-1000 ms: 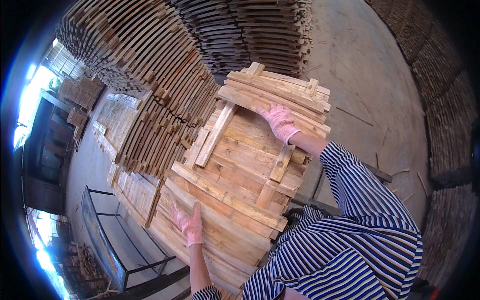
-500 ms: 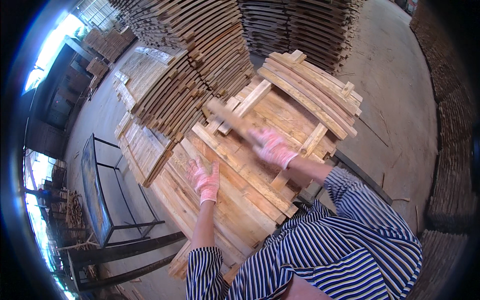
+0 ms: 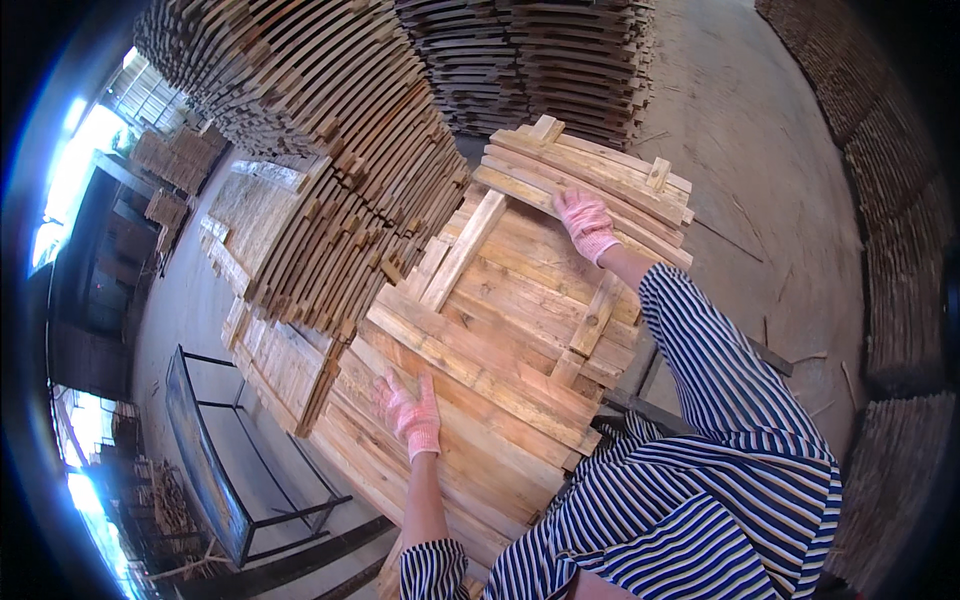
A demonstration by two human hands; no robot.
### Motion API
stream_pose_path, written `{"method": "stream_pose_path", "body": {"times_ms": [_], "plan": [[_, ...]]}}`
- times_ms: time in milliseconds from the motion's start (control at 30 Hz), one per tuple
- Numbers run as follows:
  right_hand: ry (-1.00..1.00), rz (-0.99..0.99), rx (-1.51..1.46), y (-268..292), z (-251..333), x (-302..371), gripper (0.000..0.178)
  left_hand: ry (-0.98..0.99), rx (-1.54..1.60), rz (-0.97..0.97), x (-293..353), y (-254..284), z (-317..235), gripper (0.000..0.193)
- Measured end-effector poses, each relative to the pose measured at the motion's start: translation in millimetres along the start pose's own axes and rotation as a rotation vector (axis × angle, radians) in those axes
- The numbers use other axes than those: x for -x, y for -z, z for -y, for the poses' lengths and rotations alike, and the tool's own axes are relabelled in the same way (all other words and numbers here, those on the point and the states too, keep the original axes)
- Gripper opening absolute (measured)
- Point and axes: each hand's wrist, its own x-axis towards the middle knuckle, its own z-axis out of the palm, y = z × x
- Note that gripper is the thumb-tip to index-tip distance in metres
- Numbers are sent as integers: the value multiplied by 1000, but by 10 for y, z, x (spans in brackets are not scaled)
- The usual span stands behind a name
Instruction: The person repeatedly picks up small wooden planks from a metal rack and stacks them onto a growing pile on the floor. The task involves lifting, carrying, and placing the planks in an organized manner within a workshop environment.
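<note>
My left hand (image 3: 408,415), in a pink-and-white glove, lies with spread fingers on the near wooden planks (image 3: 475,425). My right hand (image 3: 585,222), gloved alike, is at the far row, its fingers curled over the inner edge of a wooden plank (image 3: 520,185). Between the hands lies a layer of flat boards (image 3: 520,290). Two cross strips rest on it, a left strip (image 3: 465,250) and a right strip (image 3: 590,325). A long pale plank (image 3: 480,365) borders the near side of that layer. My right fingertips are partly hidden.
Tall stacks of boards (image 3: 330,90) rise beyond the work, with a darker stack (image 3: 580,70) behind. A lower stack (image 3: 290,260) adjoins at the left. A black metal frame (image 3: 205,450) stands on the floor at left. More stacked wood (image 3: 905,220) lines the right side.
My right hand has moved away from me to the far row. The loose wooden piece it was swinging is no longer in it. My left hand stays on the near planks; the view has shifted.
</note>
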Motion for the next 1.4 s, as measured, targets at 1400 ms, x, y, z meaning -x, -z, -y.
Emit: {"method": "stream_pose_path", "body": {"times_ms": [1400], "plan": [[79,445,-796,996,1874,624,56,22,-55,18,-9,-71,112,86]]}}
